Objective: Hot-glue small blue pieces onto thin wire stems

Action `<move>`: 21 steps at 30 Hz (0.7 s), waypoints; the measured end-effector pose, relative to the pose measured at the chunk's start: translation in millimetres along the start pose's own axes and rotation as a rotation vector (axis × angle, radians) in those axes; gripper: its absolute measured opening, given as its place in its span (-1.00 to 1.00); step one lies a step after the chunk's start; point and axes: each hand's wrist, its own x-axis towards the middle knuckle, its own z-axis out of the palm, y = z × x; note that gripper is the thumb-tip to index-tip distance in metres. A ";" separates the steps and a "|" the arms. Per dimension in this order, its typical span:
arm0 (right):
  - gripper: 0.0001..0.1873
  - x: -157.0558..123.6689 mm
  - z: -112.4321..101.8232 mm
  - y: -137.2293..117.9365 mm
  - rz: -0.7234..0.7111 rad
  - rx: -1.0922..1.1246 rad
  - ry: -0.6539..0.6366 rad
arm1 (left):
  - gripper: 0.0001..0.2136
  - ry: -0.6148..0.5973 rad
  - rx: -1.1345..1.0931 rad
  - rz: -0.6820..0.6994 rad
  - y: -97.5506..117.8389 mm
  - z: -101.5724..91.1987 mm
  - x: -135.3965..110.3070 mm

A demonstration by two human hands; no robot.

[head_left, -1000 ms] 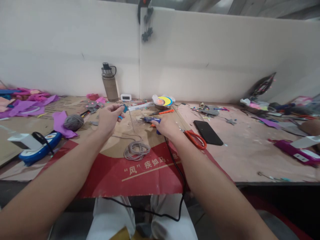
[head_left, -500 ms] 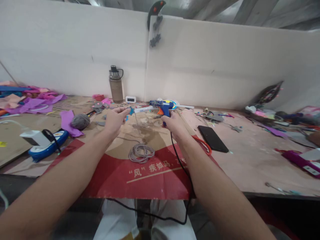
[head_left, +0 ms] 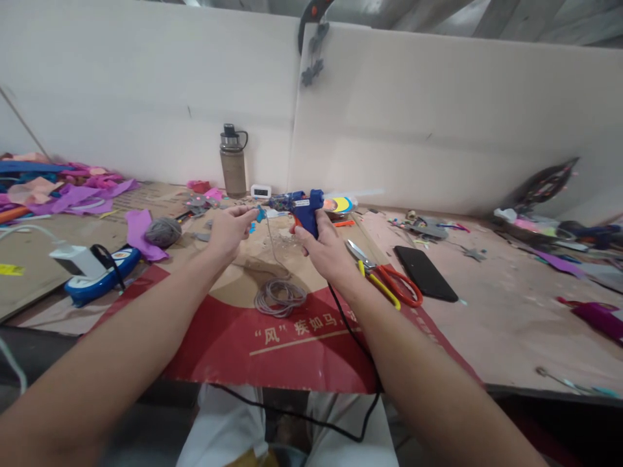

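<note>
My right hand [head_left: 324, 250] is closed round the grip of a blue glue gun [head_left: 302, 206], held above the table with its nozzle pointing left. A black cord [head_left: 350, 337] runs from the gun down past my right forearm. My left hand [head_left: 228, 230] pinches a small blue piece [head_left: 260, 214] just left of the nozzle, and a thin grey string hangs from that piece. The string leads down to a grey coil [head_left: 280, 297] lying on the red and brown cardboard [head_left: 292, 344].
Orange and yellow scissors [head_left: 384, 279] and a black phone [head_left: 426, 272] lie right of my right hand. A grey yarn ball [head_left: 163, 232], a blue and white device [head_left: 95, 275], purple felt scraps [head_left: 73, 198], a bottle [head_left: 233, 162] and a small clock [head_left: 261, 191] sit left and behind.
My right hand lifted the glue gun off the table and brought its nozzle toward the blue piece. The left hand stayed pinched on the piece. The scissors came into full view.
</note>
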 end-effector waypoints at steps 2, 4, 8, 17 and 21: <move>-0.64 -1.0 -0.5 -2.5 -0.008 -0.083 0.008 | -0.84 0.004 0.008 -0.006 0.9 0.5 -0.9; -0.60 -1.3 -1.3 -5.3 -0.008 -0.109 -0.008 | -0.84 0.003 0.014 -0.007 1.2 0.8 -1.3; -0.57 -1.1 -1.9 -7.5 -0.036 -0.096 -0.045 | -0.84 -0.018 0.019 -0.002 -0.8 0.2 0.0; -0.60 0.1 0.1 -0.5 -0.068 -0.124 -0.047 | -0.83 -0.020 0.077 0.032 -2.3 0.0 0.2; -0.64 0.0 0.0 -0.8 -0.072 -0.156 -0.048 | -0.83 -0.035 0.091 0.063 -2.1 -0.1 -0.7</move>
